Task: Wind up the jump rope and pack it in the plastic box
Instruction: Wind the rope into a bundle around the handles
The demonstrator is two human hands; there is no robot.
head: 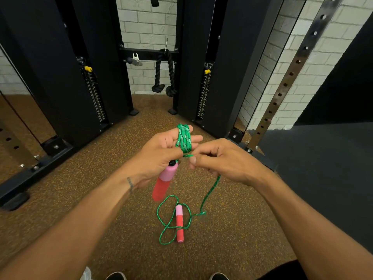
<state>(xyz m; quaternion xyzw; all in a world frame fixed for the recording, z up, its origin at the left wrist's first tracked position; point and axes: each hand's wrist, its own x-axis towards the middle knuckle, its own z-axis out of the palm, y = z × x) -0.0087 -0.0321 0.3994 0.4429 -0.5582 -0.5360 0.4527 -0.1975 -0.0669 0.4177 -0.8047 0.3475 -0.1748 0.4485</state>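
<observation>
1. Several rope (183,138) coils wrap the left hand's (159,152) fingers, thumb clamping them.
2. The right hand (228,164) pinches the strand just beside.
3. One handle (164,179) hangs below; the other handle (179,223) lies on the floor (80,199) amid loose rope.

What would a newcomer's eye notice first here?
The green rope stands out first, coiled round the fingers of the left hand at the centre, while the right hand pinches its free length. One pink-and-red handle hangs below the left hand; the other handle lies on the brown floor.
</observation>
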